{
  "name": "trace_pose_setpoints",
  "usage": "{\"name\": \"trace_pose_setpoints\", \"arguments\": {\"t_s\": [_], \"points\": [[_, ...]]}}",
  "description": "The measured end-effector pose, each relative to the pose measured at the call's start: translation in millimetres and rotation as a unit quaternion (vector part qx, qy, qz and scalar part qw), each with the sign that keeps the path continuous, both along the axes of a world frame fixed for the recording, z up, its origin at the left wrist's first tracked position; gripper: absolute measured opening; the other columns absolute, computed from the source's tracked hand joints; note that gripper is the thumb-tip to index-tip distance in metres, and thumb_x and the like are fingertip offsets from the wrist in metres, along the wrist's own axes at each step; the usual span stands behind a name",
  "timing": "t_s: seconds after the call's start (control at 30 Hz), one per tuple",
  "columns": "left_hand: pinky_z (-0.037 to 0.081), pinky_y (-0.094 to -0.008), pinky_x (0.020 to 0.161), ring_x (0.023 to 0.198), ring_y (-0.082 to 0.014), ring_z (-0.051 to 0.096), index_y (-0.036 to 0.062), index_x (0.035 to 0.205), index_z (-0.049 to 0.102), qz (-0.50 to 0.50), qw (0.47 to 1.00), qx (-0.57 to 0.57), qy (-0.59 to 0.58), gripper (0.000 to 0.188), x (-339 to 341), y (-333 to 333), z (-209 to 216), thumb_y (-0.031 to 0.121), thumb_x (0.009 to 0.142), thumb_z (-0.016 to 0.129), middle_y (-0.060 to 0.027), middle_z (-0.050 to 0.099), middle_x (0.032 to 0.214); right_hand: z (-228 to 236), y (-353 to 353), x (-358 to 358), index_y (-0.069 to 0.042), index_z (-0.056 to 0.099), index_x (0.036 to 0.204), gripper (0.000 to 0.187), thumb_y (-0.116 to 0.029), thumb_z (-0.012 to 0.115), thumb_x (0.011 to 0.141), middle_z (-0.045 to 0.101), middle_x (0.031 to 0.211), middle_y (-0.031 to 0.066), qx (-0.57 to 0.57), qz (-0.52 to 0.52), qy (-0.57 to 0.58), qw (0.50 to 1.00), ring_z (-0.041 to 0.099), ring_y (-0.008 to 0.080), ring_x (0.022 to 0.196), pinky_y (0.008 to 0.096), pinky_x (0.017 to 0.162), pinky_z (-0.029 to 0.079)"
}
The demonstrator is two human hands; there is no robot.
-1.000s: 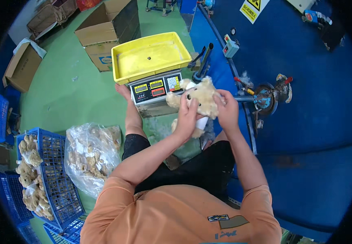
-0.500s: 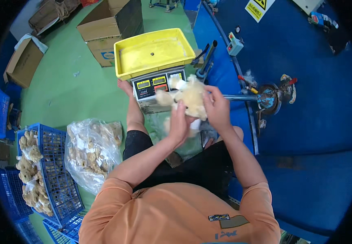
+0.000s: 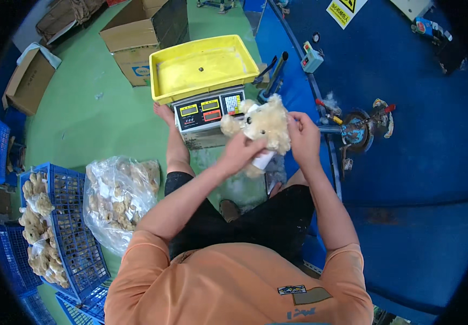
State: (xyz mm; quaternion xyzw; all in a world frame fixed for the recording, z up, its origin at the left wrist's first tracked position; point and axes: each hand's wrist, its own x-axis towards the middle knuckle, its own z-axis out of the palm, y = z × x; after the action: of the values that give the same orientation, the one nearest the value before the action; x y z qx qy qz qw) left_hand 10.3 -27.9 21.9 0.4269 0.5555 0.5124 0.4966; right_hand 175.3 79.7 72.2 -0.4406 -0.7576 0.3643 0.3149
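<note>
A cream plush toy animal [image 3: 273, 123] with dark eyes and a white label hangs in front of me, above the gap between my knees. My left hand [image 3: 241, 154] is closed on its lower left side, thumb against the fur. At its right edge, my right hand [image 3: 304, 140] has its fingers curled in and pinched against the fur; the exact spot between the fingertips is hidden. Just beyond the toy stands a digital scale [image 3: 204, 115] with a keypad and displays, carrying a shallow yellow tray [image 3: 163, 67].
On my left are a blue plastic crate [image 3: 77, 227] of brown plush toys and a clear plastic bag [image 3: 120, 200] full of more. Cardboard boxes [image 3: 131, 43] stand farther off. To my right, a blue machine [image 3: 407, 162] has a metal tube [image 3: 328, 129] pointing toward my right hand.
The plush toy has shifted slightly right and turned, so its eyes show more plainly. My right hand has moved a little right, its fingers now more curled at the toy's edge.
</note>
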Motion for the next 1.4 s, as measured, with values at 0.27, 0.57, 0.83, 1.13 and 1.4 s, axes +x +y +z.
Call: {"name": "trace_pose_setpoints", "arguments": {"t_s": [0.27, 0.57, 0.83, 1.13, 1.4], "points": [[0.05, -0.0409, 0.091, 0.109, -0.0302, 0.062, 0.0035, 0.131, 0.058, 0.142, 0.897, 0.278, 0.313, 0.068, -7, 24, -25, 0.036, 0.076, 0.081, -0.0177, 0.058, 0.133, -5, -6, -22, 0.002, 0.067, 0.106, 0.02, -0.014, 0.057, 0.099, 0.066, 0.083, 0.0066, 0.014, 0.03, 0.037, 0.999, 0.055, 0.0124, 0.07, 0.0279, 0.065, 0.047], [0.049, -0.0439, 0.097, 0.112, -0.0361, 0.062, 0.0042, 0.137, 0.054, 0.101, 0.886, 0.11, 0.439, 0.065, 5, 9, 41, 0.029, 0.08, 0.074, -0.0197, 0.059, 0.134, -19, 6, -4, 0.003, 0.066, 0.106, 0.023, -0.014, 0.053, 0.101, 0.067, 0.093, 0.0053, -0.023, 0.079, 0.104, 0.991, 0.054, 0.012, 0.081, 0.0279, 0.076, 0.047], [0.046, -0.047, 0.098, 0.116, -0.0405, 0.057, 0.0073, 0.144, 0.046, 0.035, 0.871, 0.225, 0.436, 0.078, -50, -4, 11, 0.034, 0.076, 0.074, -0.0189, 0.056, 0.135, 21, -9, -19, -0.001, 0.067, 0.102, 0.021, -0.018, 0.056, 0.099, 0.069, 0.082, 0.0101, 0.065, 0.101, 0.008, 0.993, 0.06, 0.0216, 0.066, 0.0344, 0.064, 0.049], [0.04, -0.047, 0.102, 0.1, -0.0353, 0.055, 0.0102, 0.149, 0.039, 0.173, 0.638, 0.076, 0.747, 0.084, -179, 55, 56, 0.021, 0.074, 0.075, -0.0156, 0.055, 0.131, 6, 49, -17, -0.007, 0.068, 0.09, 0.023, -0.029, 0.062, 0.095, 0.069, 0.071, 0.0071, 0.252, -0.023, -0.168, 0.953, 0.063, 0.033, 0.061, 0.0416, 0.057, 0.047], [0.039, -0.0496, 0.105, 0.115, -0.0407, 0.052, 0.0083, 0.146, 0.042, 0.146, 0.64, 0.036, 0.753, 0.073, -215, 97, 4, 0.009, 0.078, 0.067, -0.0149, 0.053, 0.136, 5, 52, -14, -0.009, 0.067, 0.09, 0.029, -0.036, 0.06, 0.096, 0.07, 0.071, 0.0075, 0.221, -0.011, -0.172, 0.96, 0.063, 0.0354, 0.062, 0.0447, 0.058, 0.047]]}}
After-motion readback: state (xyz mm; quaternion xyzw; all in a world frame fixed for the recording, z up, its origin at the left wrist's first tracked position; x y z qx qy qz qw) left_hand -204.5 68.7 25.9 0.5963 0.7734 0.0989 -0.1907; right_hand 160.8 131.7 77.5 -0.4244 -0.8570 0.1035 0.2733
